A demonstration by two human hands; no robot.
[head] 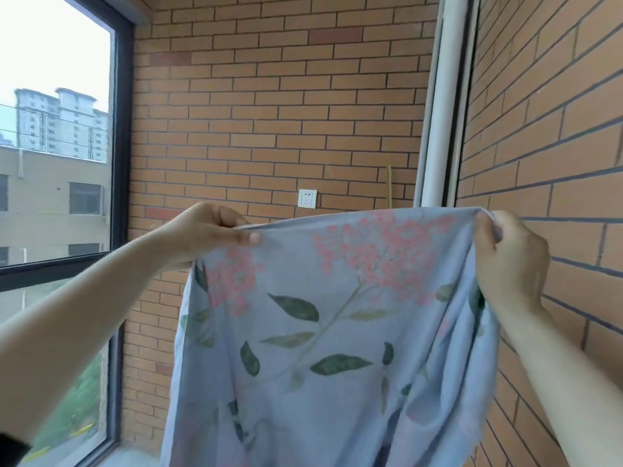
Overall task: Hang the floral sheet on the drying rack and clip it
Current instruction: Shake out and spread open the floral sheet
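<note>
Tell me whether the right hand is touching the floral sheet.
Touching. The head view shows the right hand with its fingers curled round the bunched top corner of the floral sheet, no gap between them.

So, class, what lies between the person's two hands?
In the head view, the sheet stretches by its top edge from the left hand to the right hand, both pinching it. A socket shows on the wall behind, above that edge.

A single head-worn wide-angle camera looks forward, about level, at the orange brick wall (269, 112); the pale-blue floral fabric sheet (320, 332) fills the lower view, nearer the lens than that wall.
</note>
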